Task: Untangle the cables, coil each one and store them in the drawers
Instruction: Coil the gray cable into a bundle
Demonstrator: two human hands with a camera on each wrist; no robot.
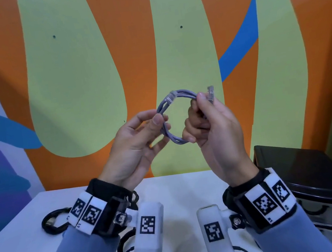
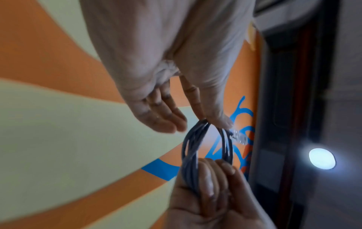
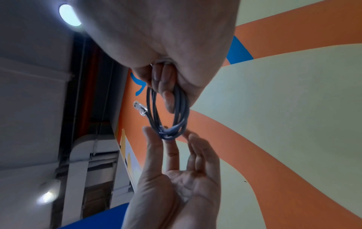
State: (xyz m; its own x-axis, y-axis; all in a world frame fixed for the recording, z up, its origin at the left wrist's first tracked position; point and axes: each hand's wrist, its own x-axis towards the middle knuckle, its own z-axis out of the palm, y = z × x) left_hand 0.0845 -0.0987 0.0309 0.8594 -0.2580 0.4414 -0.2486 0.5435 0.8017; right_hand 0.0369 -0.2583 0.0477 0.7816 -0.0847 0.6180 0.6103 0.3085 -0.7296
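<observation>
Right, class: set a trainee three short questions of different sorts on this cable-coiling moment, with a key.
1. True or false: the coiled lilac network cable lies on the white table.
2. Which hand wraps its fingers round the coil: A the left hand, B the right hand?
3. Fill in: the black plastic drawer unit stands on the person's ____ side.

Key: 1 false, both hands hold it up in the air. 2 B; the left only pinches it between thumb and finger. 3 right.
</observation>
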